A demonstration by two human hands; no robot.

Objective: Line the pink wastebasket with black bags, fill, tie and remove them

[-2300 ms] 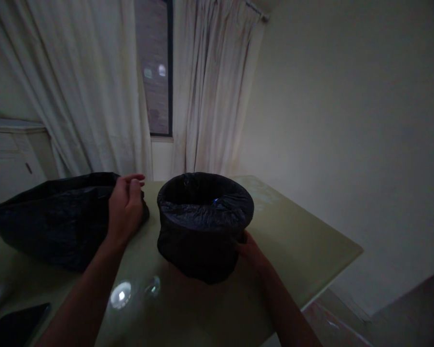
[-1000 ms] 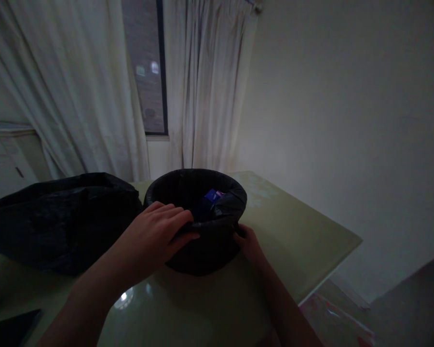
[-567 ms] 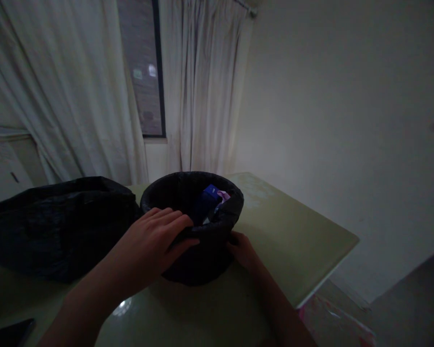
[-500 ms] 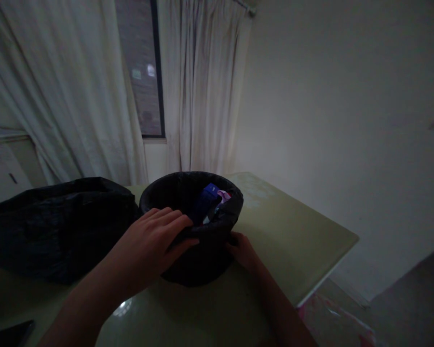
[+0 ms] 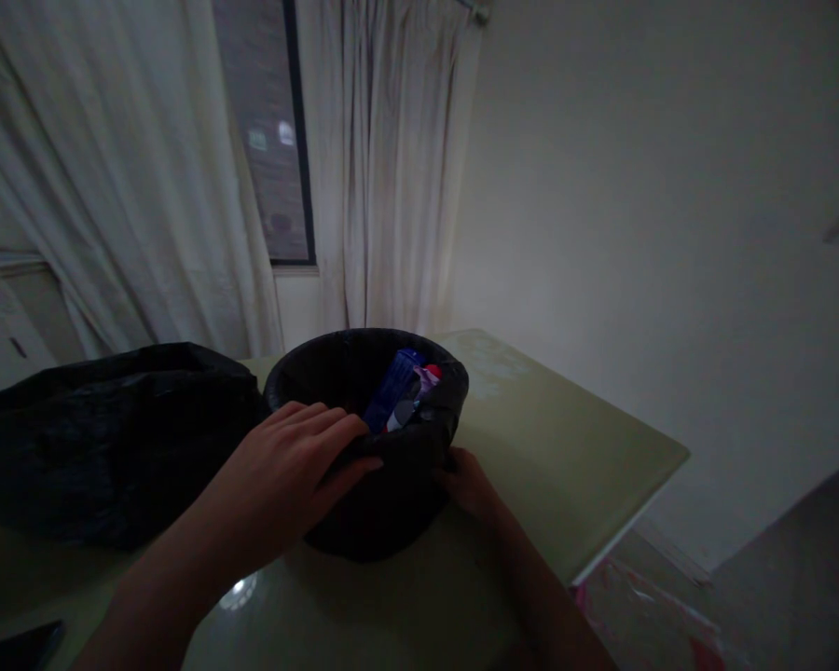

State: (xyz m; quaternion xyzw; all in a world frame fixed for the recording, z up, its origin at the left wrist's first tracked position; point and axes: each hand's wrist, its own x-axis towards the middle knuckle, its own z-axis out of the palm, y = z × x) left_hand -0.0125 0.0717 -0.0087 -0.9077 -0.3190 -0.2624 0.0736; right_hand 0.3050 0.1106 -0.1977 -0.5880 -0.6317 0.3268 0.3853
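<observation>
A round bin (image 5: 378, 508) lined with a black bag stands on the table. My left hand (image 5: 308, 461) grips its near left rim, fingers over the edge and thumb outside. Low on the bin's right side, my right hand (image 5: 470, 483) presses against the wall; its fingertips are partly hidden behind the bin. Inside the bin lie a blue box (image 5: 393, 387), a pinkish-purple crumpled piece (image 5: 426, 379) and a small white item with a dark end (image 5: 400, 415). A large black plastic bag (image 5: 112, 447) rests left of the bin.
The pale green table (image 5: 566, 447) ends in a corner at the right, by a wall. A dark flat object (image 5: 20, 648) lies at the lower left. Clear plastic with pink parts (image 5: 643, 615) is beyond the table's right edge. Curtains (image 5: 384, 168) hang behind.
The bin's opening tips slightly more toward me, and more of the blue box and the items beside it shows. Both hands keep nearly the same place on the bin.
</observation>
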